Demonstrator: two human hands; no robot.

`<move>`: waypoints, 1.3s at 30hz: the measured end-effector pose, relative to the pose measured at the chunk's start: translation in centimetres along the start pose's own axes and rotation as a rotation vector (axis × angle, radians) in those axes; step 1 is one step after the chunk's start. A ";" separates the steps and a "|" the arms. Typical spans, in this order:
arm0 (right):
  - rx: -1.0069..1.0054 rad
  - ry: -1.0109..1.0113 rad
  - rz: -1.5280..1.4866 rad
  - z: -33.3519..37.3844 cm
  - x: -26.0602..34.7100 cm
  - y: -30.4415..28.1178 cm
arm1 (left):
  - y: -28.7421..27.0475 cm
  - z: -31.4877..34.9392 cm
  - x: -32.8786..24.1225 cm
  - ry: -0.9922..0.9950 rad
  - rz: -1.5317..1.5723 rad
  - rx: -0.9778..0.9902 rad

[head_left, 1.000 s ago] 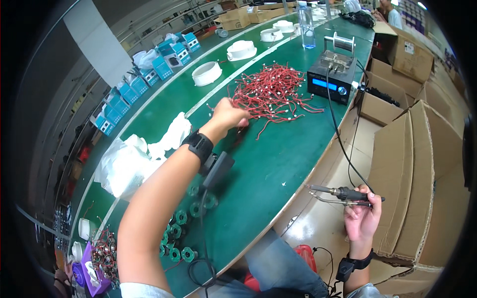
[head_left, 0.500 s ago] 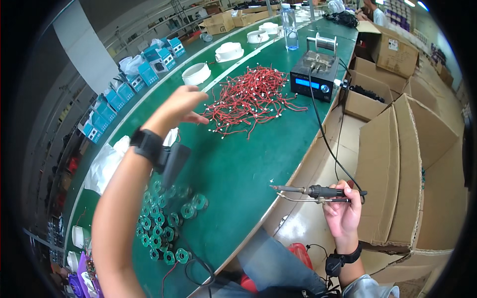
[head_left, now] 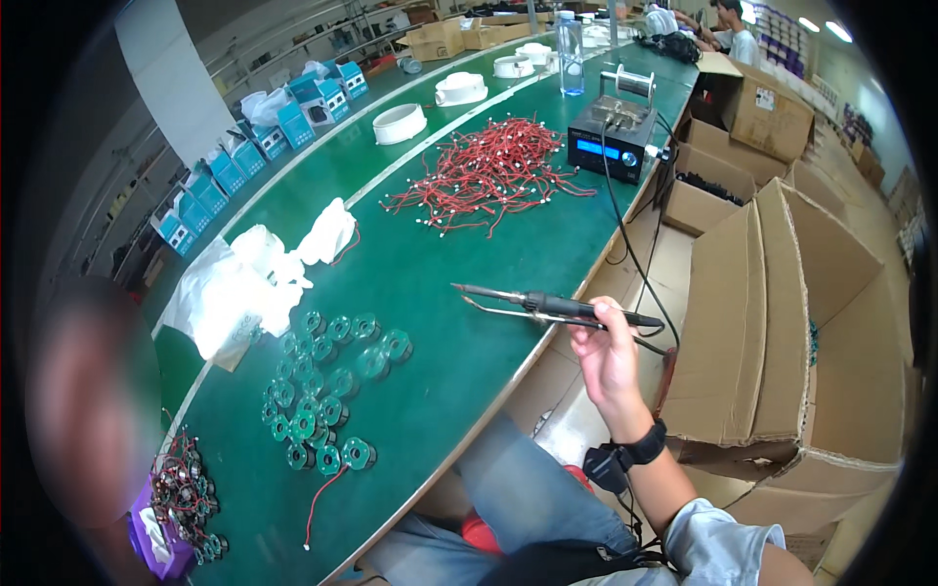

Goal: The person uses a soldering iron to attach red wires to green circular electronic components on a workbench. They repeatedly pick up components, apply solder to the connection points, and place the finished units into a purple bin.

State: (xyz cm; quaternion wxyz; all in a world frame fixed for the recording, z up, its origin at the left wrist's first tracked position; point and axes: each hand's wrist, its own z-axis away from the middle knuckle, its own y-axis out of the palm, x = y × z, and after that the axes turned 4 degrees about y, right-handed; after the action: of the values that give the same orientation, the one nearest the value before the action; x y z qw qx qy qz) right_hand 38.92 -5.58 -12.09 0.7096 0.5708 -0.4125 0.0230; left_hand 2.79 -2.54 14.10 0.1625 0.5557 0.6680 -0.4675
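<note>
My right hand (head_left: 608,366) is closed round the handle of a soldering iron (head_left: 552,304), which has a thin metal feed tube along its side. The iron's tip points left, above the green tabletop (head_left: 459,376), touching nothing. A large smeared shape (head_left: 93,410) fills the left edge; it seems to be my left hand or arm close up, its fingers not readable. Left of the iron lie several small round parts with green circuit boards (head_left: 303,423). One nearest part (head_left: 359,452) has a red wire trailing from it. Farther off is a pile of red wires (head_left: 489,171) with white connectors.
A black soldering station (head_left: 608,142) with a solder spool (head_left: 630,83) stands beyond the wires, cable running to the iron. White plastic bags (head_left: 239,293) lie left. A purple bin (head_left: 147,527) with wired parts sits near left. Cardboard boxes (head_left: 733,332) stand right. Another person (head_left: 738,39) is far back.
My left arm, which reached over the table toward the red wires, has drawn back to the left edge. My right hand has moved the soldering iron left and up, over the tabletop.
</note>
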 end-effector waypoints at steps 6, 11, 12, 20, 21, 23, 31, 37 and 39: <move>-0.123 -0.184 0.165 -0.1 -2.5 1.7 | -1.9 13.6 -1.7 -0.283 0.286 -0.019; -0.254 -0.295 0.266 0.1 -4.2 2.5 | 0.2 22.7 1.0 -0.473 0.291 -0.416; -0.257 -0.338 0.282 0.2 -4.6 2.7 | 0.6 24.3 2.0 -0.431 0.289 -0.412; -0.286 -0.538 0.161 -0.7 -7.3 3.4 | 1.2 33.2 7.9 -0.389 0.628 -0.484; -0.280 -0.524 0.161 -0.9 -7.6 3.5 | 1.1 33.8 8.2 -0.387 0.675 -0.507; -0.249 -0.497 0.152 -1.3 -7.9 3.5 | 1.1 34.6 8.6 -0.393 0.775 -0.543; -0.131 -0.383 0.189 -0.1 -7.6 3.1 | 2.4 34.9 10.1 -0.394 0.990 -0.494; -0.101 -0.437 0.220 0.7 -8.2 1.8 | 3.4 34.4 9.8 -0.382 0.902 -0.447; -0.099 -0.381 0.239 1.4 -8.3 0.4 | 3.1 34.7 9.5 -0.382 0.862 -0.406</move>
State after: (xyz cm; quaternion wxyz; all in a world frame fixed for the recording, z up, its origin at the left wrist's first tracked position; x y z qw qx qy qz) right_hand 32.43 -2.99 -16.87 0.6383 0.4765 -0.6043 -0.0213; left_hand -8.04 -24.98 -12.01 0.5644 0.6425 0.4139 -0.3119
